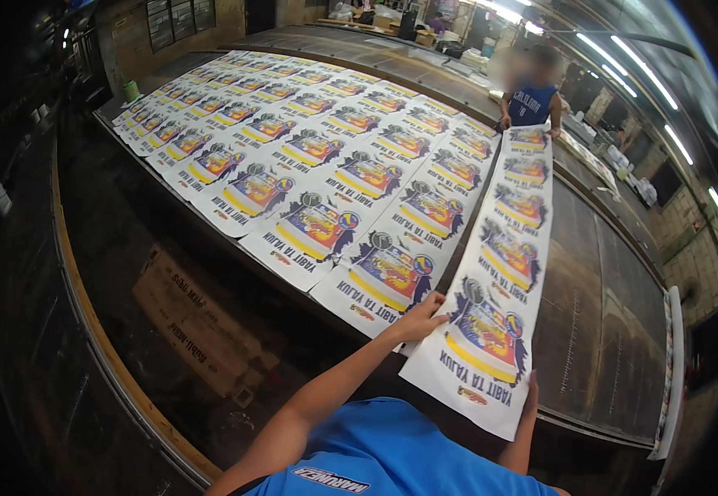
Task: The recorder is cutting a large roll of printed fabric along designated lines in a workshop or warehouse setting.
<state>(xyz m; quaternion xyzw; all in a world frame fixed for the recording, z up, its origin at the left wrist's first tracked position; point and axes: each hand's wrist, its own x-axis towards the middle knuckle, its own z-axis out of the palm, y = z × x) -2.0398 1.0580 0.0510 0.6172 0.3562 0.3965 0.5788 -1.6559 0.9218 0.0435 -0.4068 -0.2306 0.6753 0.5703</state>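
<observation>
Upside-down dark lettering [481, 378] and colourful designs [488, 328] crossed the paper strip [505, 248]. Its long axis stretched away over the table [594, 339] to a co-worker [532, 107]. The left hand [422, 321] pinched the strip's left edge; the right hand [530, 399] was at its right edge, finger grip unclear.

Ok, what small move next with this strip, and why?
Perhaps ease the printed strip left: your left hand pinches one near edge, your right hand is at the other, and dark table shows between the strip and the laid sheets.
</observation>
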